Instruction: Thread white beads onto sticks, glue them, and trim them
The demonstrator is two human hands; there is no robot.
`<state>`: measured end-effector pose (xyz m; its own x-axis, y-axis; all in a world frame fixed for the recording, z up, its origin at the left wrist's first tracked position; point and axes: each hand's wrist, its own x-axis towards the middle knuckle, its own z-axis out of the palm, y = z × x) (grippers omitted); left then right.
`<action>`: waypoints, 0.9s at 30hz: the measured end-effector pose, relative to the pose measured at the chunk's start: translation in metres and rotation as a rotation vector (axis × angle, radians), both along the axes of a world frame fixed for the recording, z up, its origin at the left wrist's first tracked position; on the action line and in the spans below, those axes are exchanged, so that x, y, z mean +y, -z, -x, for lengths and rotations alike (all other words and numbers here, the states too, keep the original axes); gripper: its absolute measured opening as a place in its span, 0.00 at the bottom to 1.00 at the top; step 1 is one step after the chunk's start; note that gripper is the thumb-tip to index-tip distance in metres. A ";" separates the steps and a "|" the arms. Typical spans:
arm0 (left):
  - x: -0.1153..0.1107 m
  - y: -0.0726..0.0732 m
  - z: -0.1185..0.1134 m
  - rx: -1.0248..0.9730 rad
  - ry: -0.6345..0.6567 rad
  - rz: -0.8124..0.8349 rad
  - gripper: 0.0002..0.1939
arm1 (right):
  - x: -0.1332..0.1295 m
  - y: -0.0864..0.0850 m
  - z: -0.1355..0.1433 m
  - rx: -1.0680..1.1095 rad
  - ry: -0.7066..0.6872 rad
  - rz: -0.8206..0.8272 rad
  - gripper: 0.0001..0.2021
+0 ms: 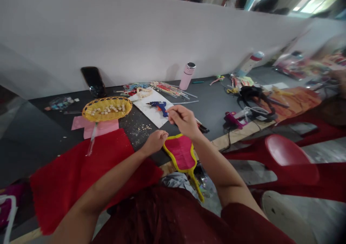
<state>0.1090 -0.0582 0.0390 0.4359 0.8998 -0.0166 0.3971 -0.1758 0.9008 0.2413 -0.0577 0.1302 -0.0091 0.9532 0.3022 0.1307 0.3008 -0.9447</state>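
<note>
A hand fan [181,154], pink with a fuzzy yellow border and handle, lies across the table's front edge, its handle pointing toward my lap. My left hand [156,142] is closed, with its fingertips at the fan's upper left corner. Above the fan's top edge, my right hand [184,120] is raised in a pinch; whatever is between its fingers is too small to make out. Just beyond it, a blue glue gun [159,106] rests on a white board [144,111]. A red cloth [89,175] spreads under my left forearm.
A yellow basket [127,110] with small pale pieces stands at the left, near a phone [93,81] leaning on the wall. A pink bottle [187,76] is at the back beside several thin sticks [167,89]. Rightward are a magenta glue gun [235,119] and red chairs [286,154].
</note>
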 end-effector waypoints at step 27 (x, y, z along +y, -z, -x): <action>0.011 0.030 0.109 -0.789 -0.213 0.661 0.16 | 0.031 0.123 0.063 -0.207 -0.292 0.039 0.05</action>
<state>-0.0001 -0.0467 0.0086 0.3707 0.8744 -0.3130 -0.3791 0.4502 0.8085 0.1786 -0.0272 0.0073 -0.3395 0.9123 0.2288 0.2345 0.3177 -0.9187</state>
